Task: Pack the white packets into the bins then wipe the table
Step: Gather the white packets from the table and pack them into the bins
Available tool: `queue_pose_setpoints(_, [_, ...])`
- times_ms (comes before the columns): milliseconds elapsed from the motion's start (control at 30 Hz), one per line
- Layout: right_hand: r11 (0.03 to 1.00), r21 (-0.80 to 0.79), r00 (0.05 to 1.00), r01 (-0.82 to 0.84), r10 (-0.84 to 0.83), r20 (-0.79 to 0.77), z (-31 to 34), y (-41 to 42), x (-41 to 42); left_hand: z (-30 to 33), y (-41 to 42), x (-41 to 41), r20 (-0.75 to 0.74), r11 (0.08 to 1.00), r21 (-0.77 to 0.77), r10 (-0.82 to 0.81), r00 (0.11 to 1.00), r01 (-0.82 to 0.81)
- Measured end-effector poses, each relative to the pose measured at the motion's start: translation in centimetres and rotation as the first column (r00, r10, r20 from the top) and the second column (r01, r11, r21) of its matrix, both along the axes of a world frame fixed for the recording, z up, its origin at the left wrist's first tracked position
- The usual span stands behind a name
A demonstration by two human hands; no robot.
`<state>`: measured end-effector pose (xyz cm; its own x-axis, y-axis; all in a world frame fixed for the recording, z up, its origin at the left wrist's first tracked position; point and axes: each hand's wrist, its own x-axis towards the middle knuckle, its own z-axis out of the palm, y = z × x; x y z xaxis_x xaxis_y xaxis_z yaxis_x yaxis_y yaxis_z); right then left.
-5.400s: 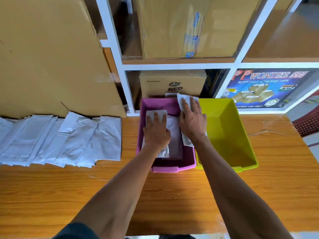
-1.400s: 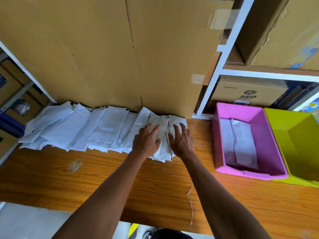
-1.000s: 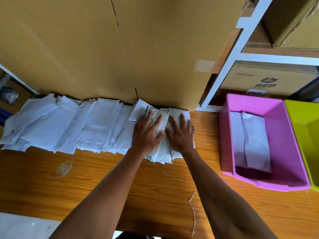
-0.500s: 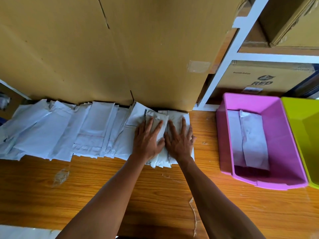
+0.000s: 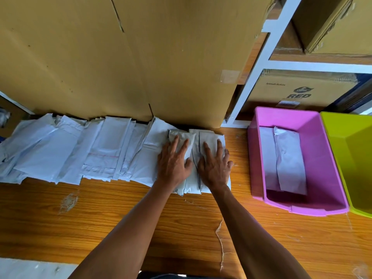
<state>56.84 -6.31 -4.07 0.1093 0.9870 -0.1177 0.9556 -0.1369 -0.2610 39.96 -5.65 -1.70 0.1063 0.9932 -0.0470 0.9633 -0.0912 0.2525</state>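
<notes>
white packets (image 5: 104, 150) lie overlapped along the rear of the surface (image 5: 141, 214), your left hand (image 5: 174, 164) and right hand (image 5: 215, 168) pressing flat, grip open, on the rightmost ones, two more inside the pink bin (image 5: 320, 137).

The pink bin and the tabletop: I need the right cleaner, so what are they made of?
pink bin: likely moulded plastic, smooth with a slight sheen, uniform colour and rounded rim. tabletop: wood-grain laminate or veneer, glossy; the surface layer looks cracked and peeling near the front edge.
</notes>
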Motion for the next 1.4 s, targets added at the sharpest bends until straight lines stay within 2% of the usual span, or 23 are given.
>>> queue_pose_setpoints(333, [0.998,-0.047,0.999,-0.048,0.047,-0.017,-2.0,0.0,0.5,-2.0,-0.6,0.6,-0.065,1.000,-0.005,0.012,0.998,-0.012])
queue_pose_setpoints(433, [0.997,-0.057,0.998,-0.056,0.055,-0.024,-1.8,0.0,0.4,-2.2,-0.7,0.6,-0.093,1.000,0.009,0.008,0.996,-0.007])
queue_pose_setpoints(567, [0.997,-0.044,0.996,-0.070,0.068,-0.050,-0.9,-0.2,0.5,-1.6,-0.6,0.8,-0.089,0.998,-0.054,0.013,0.996,-0.018])
queue_pose_setpoints(667, [0.997,-0.012,0.995,-0.081,0.080,-0.057,0.0,-0.6,0.8,-0.9,-1.1,0.8,-0.088,0.999,-0.028,0.019,0.996,-0.021])
queue_pose_setpoints(1167, [0.978,0.196,0.997,-0.072,0.078,-0.024,9.8,-3.6,1.5,7.6,-4.1,3.5,0.074,0.992,0.119,0.040,0.996,-0.049])
queue_pose_setpoints(1400, [0.959,0.283,1.000,-0.019,0.016,0.012,13.3,-6.1,4.1,10.9,-6.4,6.2,0.155,0.982,0.190,-0.018,0.988,-0.012])
